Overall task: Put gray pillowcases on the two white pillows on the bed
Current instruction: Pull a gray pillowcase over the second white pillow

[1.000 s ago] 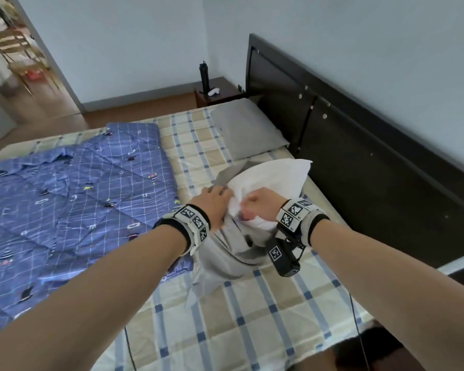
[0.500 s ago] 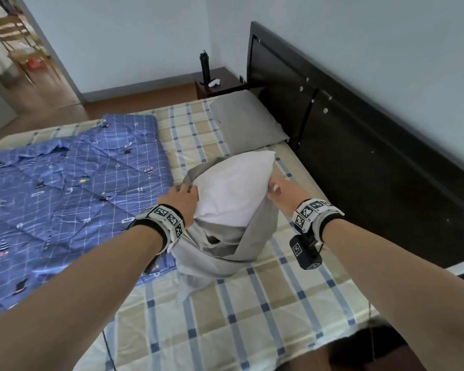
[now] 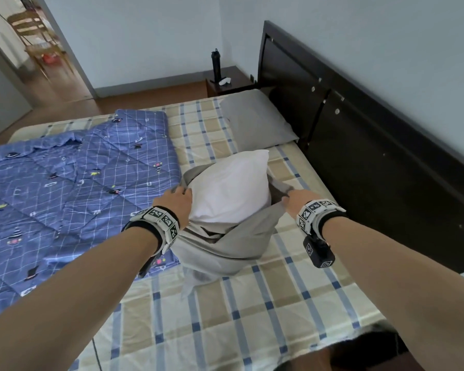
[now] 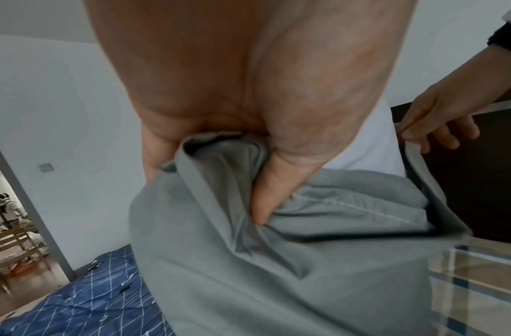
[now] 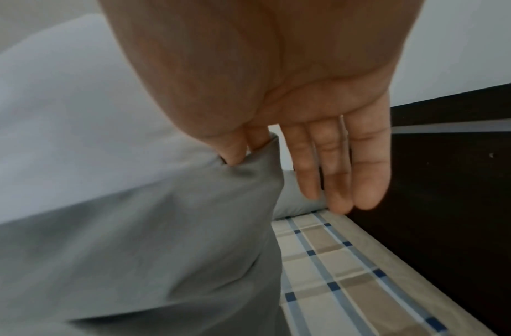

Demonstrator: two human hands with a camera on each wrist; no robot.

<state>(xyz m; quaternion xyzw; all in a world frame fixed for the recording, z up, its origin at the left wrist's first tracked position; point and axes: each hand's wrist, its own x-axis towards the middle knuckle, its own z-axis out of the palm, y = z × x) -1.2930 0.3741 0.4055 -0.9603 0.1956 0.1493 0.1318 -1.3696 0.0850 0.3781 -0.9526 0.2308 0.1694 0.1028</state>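
Step in hand: drawing the gray pillowcase [image 3: 225,245] up over the second white pillow [image 3: 233,188], which stands on end near the middle of the bed [image 3: 252,317], its lower half inside the case and its upper half bare. The loose closed end of the case trails toward 6 o'clock on the plaid sheet. The left hand [image 3: 176,196], at 9 o'clock of the pillow, grips a bunched fold of the case's open hem, thumb pressed into the cloth. The right hand [image 3: 296,200], at 3 o'clock, pinches the opposite hem between thumb and forefinger, the other fingers extended and free. For a clean result, keep both holds level and pull the hem evenly toward 12 o'clock, shaking the pillow down so its lower corners seat in the case's corners; an uneven pull would likely twist the case. A fuller right-hand grip would probably hold better. At 12 o'clock, against the dark headboard [image 3: 359,145], lies the gray-cased pillow [image 3: 255,121], judged finished.
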